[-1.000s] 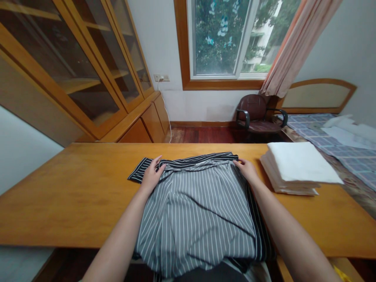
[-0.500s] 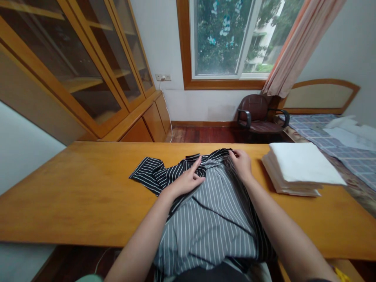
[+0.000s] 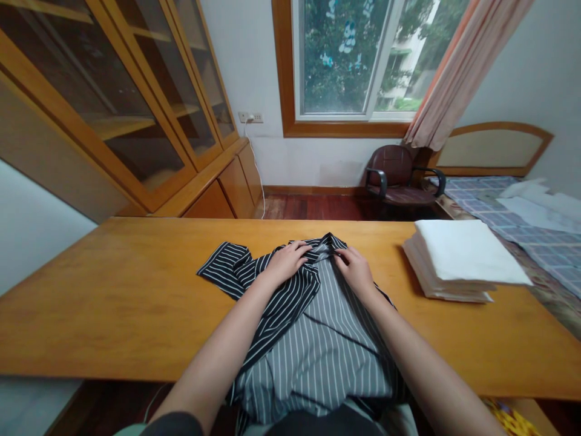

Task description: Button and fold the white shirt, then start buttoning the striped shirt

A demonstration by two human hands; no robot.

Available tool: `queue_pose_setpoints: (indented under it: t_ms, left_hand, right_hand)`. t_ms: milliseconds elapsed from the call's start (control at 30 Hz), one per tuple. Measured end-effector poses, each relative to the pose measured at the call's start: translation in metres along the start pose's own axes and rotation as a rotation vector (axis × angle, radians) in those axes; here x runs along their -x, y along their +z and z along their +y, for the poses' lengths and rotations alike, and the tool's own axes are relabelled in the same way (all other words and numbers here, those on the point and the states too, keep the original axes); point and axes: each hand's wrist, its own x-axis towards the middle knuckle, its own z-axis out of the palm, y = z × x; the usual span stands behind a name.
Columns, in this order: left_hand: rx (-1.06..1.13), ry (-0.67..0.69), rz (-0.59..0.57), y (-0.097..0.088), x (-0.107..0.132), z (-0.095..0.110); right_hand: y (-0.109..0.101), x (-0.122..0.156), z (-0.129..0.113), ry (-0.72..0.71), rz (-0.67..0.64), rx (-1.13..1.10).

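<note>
A striped garment (image 3: 313,339), grey on one side and black on the other, lies bunched on the wooden table (image 3: 113,303) and hangs over its near edge. My left hand (image 3: 287,261) rests on the black striped part near the garment's top, fingers curled into the cloth. My right hand (image 3: 356,270) is close beside it, fingers closed on the garment's top edge. The two hands are a short gap apart at the middle of the far edge. A black striped flap (image 3: 222,269) sticks out to the left.
A stack of folded white cloth (image 3: 458,257) sits on the table's right side. Behind the table are a glass-door wooden cabinet (image 3: 136,109), a dark armchair (image 3: 394,175) under the window, and a bed (image 3: 521,218) at right.
Both hands have drawn together toward the garment's middle, bunching its far edge. The cloth that lay spread flat is now folded over, showing more of the black side at left.
</note>
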Motion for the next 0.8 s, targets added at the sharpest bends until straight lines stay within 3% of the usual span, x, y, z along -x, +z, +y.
queue_pose_setpoints:
  t_ms: [100, 200, 367, 400, 600, 800]
  left_hand:
    - [-0.053, -0.029, -0.057, 0.005, -0.017, 0.0]
    - [-0.078, -0.055, -0.018, 0.003, -0.028, -0.003]
    - [-0.109, -0.077, 0.343, -0.005, -0.032, -0.011]
    - [-0.11, -0.056, 0.371, -0.004, -0.03, -0.013]
    - [-0.002, 0.075, 0.181, 0.017, -0.006, -0.029]
    - [0.149, -0.026, 0.269, 0.026, 0.001, -0.029]
  right_hand:
    - [0.001, 0.002, -0.003, 0.004, 0.022, 0.002]
    - [-0.002, 0.0, -0.005, 0.01, 0.052, 0.023]
    - [-0.005, -0.008, -0.009, 0.004, 0.127, 0.01]
    - [-0.005, -0.01, -0.01, 0.0, 0.134, 0.003]
    - [0.006, -0.006, -0.008, -0.015, 0.075, -0.013]
    - [0.008, -0.002, -0.012, -0.022, 0.093, -0.013]
